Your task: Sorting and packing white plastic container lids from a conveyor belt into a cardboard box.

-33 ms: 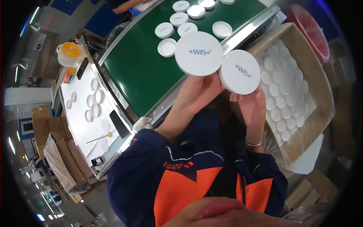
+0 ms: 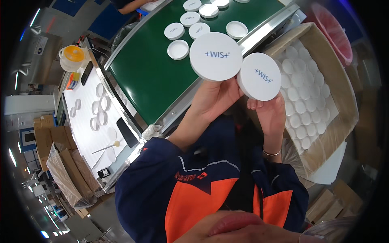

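Note:
I hold up two round white lids, their printed tops facing me. The larger-looking lid point(image 2: 216, 69) is in my left hand point(image 2: 214, 99), whose fingers reach behind and under it. My right hand point(image 2: 269, 115) grips the other lid point(image 2: 256, 87) from below, with its fingertips partly hidden behind the disc. The rims of the two lids overlap or meet side by side; I cannot tell whether they touch. Beyond them, several similar white lids lie on a green conveyor belt point(image 2: 142, 77), some top up and others showing their hollow inside.
To the right stands a lined cardboard box point(image 2: 342, 109) holding rows of white round pieces. A pink bin point(image 2: 334, 34) is behind it. On the left, a white worktable point(image 2: 87, 139) carries clear rings, a dark phone-like slab point(image 2: 127, 133) and a thin stick. Another person's arm shows at the top.
Both lids sit very slightly farther right against the belt. The grip of each hand looks the same.

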{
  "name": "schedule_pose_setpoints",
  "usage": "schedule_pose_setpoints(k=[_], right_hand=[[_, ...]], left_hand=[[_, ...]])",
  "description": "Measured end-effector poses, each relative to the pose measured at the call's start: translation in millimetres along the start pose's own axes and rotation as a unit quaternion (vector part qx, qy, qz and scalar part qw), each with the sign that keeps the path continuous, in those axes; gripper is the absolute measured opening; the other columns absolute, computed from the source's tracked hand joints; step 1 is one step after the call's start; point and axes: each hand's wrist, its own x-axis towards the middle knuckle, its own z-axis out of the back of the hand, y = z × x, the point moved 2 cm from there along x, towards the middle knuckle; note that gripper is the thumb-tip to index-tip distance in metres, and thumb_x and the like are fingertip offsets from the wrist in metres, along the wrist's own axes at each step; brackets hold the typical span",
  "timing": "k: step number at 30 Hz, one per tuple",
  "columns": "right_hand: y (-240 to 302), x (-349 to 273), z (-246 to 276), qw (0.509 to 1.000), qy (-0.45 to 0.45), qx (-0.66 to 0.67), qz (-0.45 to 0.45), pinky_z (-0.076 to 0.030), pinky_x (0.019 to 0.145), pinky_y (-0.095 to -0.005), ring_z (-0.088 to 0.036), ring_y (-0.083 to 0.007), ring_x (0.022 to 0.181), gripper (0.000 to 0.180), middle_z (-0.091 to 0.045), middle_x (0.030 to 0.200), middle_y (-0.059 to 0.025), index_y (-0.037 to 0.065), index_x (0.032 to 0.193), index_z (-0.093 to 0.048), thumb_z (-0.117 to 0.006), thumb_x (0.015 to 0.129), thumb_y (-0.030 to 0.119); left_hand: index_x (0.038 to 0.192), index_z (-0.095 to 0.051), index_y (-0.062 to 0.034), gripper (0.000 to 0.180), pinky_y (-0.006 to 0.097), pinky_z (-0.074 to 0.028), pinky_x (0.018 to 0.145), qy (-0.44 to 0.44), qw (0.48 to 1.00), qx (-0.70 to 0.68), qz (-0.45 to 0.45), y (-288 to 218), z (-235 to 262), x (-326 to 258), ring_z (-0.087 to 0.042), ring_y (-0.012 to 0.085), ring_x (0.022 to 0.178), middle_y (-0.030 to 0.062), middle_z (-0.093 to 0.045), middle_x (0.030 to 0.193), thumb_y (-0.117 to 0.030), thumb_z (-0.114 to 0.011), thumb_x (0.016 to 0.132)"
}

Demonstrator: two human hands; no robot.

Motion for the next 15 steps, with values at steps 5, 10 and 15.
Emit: schedule_pose_setpoints(k=[5,10,15], right_hand=[[2.7,-8.7,5.0,0.997,-0.06,0.043,-0.007,-0.046,0.073,-0.0371,-0.057,-0.0221,0.078,0.047,-0.058,0.085,-0.0094,0.0,0.117,-0.05,-0.053,0.094,0.041],[7.5,-8.7,3.9,0.988,-0.119,0.1,0.001,-0.043,0.07,-0.0379,-0.056,-0.0221,0.076,0.049,-0.06,0.093,-0.0118,0.002,0.119,-0.05,-0.045,0.096,0.045],[9.5,-11.9,12.9,0.976,-0.18,0.122,-0.033,-0.04,0.097,-0.0484,-0.049,-0.0289,0.122,0.056,-0.048,0.137,-0.0121,0.007,0.137,-0.042,-0.039,0.097,0.047]], left_hand=[[0.125,-0.048,-0.0059,0.033,0.038,-0.045,0.096,0.053,0.997,-0.046,0.012,15.9,3.7,3.2,-0.053,0.0195,0.115,0.0067,-0.054,0.125,-0.019,-0.053,0.095],[0.127,-0.046,-0.006,0.033,0.039,-0.041,0.101,-0.012,0.999,-0.048,0.018,21.3,-1.2,4.7,-0.05,0.0204,0.12,0.008,-0.053,0.127,-0.02,-0.051,0.097],[0.13,-0.045,-0.0052,0.038,0.04,-0.037,0.105,-0.008,0.997,-0.067,0.042,25.0,2.2,2.9,-0.047,0.021,0.124,0.0086,-0.05,0.131,-0.021,-0.051,0.097]])
